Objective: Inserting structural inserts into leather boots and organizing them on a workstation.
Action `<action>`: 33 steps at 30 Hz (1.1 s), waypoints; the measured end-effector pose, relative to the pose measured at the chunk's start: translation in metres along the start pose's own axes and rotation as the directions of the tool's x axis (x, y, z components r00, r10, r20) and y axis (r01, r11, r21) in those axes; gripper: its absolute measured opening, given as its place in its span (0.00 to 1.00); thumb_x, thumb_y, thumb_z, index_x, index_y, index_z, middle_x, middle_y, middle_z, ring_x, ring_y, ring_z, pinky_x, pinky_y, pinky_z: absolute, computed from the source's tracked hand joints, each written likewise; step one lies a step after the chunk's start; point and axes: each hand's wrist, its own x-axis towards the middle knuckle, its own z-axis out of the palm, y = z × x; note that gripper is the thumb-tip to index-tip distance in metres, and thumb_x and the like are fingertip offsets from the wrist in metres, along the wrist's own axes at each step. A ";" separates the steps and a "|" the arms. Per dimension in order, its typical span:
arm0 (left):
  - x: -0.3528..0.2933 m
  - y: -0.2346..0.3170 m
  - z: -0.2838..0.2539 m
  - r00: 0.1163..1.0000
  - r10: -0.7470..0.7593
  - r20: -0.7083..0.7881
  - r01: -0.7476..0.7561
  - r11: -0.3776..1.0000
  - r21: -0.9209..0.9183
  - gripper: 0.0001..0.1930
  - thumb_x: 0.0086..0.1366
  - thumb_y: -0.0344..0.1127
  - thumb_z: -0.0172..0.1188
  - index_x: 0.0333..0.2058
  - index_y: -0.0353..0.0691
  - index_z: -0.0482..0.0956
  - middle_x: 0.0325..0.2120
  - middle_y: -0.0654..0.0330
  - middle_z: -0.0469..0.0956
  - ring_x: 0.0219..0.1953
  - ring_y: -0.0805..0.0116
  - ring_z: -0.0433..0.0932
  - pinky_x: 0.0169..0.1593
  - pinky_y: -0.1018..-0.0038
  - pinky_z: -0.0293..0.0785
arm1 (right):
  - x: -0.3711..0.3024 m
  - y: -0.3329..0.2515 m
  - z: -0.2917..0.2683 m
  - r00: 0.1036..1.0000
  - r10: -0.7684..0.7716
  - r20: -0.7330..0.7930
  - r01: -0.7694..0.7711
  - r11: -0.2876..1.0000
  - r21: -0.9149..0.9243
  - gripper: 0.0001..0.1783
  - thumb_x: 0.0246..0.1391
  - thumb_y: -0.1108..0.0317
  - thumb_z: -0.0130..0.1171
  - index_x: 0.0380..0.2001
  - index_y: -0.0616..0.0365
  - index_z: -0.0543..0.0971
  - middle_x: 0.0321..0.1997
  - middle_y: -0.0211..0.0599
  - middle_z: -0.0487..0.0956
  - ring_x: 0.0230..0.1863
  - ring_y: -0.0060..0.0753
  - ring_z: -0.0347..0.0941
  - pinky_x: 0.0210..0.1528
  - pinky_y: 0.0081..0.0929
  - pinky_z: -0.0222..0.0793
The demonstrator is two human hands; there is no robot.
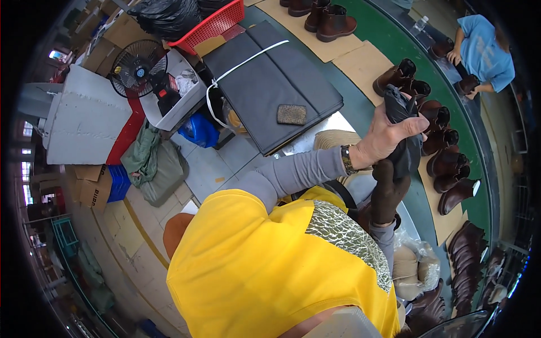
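Observation:
My left hand (pixel 389 135), with a watch at its wrist, is closed round a bunched black cloth (pixel 407 152), thumb lying across it. Cloth sticks out above the fist and hangs below it. Just under it is my right hand (pixel 390 194), in what looks like a dark brown glove, closed against the cloth's lower end; its fingers are partly hidden. A brown boot (pixel 365 217) shows in part beside my right forearm. Past my hands, brown ankle boots (pixel 437 115) stand in a row along the bench.
A black stack of sheets (pixel 270 79) tied with white strap bears a small dark block (pixel 291 114). Beyond are a red basket (pixel 211 25), a fan (pixel 139 66) and a white box (pixel 179 93). A co-worker (pixel 487 50) handles a boot across the green belt (pixel 479 186). Plastic-wrapped beige pieces (pixel 414 267) lie nearby.

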 end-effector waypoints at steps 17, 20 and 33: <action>-0.002 0.000 -0.003 1.000 0.022 0.021 -0.022 1.000 0.001 0.22 0.60 0.33 0.64 0.47 0.37 0.63 0.35 0.52 0.79 0.34 0.65 0.82 0.40 0.74 0.78 | -0.003 0.001 0.001 1.000 -0.010 -0.019 0.008 0.997 -0.077 0.18 0.54 0.71 0.60 0.48 0.67 0.73 0.42 0.36 0.78 0.39 0.24 0.72 0.40 0.21 0.68; -0.002 0.000 -0.003 1.000 0.023 0.019 -0.023 1.000 0.001 0.22 0.60 0.33 0.65 0.47 0.37 0.64 0.35 0.52 0.79 0.34 0.65 0.81 0.40 0.74 0.78 | -0.003 0.000 0.002 1.000 -0.024 -0.017 0.023 0.995 -0.096 0.18 0.54 0.71 0.60 0.48 0.67 0.73 0.42 0.37 0.78 0.39 0.26 0.73 0.40 0.22 0.68; -0.002 0.000 -0.003 1.000 0.024 0.003 -0.024 1.000 -0.014 0.22 0.59 0.33 0.65 0.47 0.37 0.63 0.35 0.52 0.79 0.34 0.65 0.81 0.41 0.74 0.78 | -0.003 0.001 0.001 1.000 0.004 -0.004 -0.004 0.997 -0.082 0.20 0.54 0.72 0.60 0.50 0.67 0.71 0.45 0.37 0.77 0.43 0.25 0.72 0.44 0.21 0.68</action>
